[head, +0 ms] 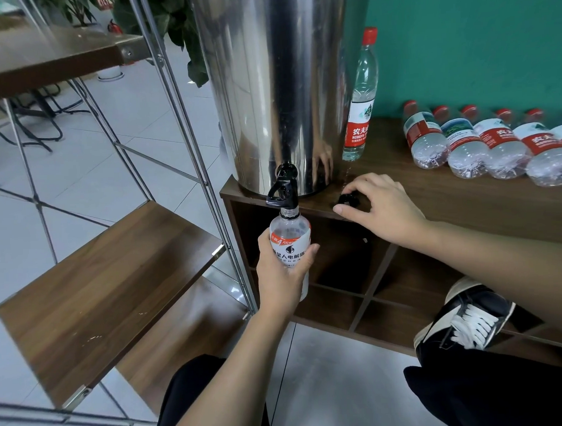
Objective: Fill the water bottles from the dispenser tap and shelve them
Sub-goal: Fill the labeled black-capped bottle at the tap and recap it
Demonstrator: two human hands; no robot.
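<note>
One bottle (290,244) sits gripped in the left hand (280,270), its open mouth right under the tap (283,188). Curled fingers of the right hand (381,209) rest on the wooden surface (431,188) over what looks like a black cap (347,200).

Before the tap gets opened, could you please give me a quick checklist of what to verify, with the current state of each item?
1. Bottle uncapped, mouth under the tap: ok.
2. Left hand grips the bottle firmly: ok.
3. Black cap within reach on the cabinet top: ok, right hand is on it.
4. A hand on the tap lever: not ok.
5. Water already flowing: cannot tell.
</note>
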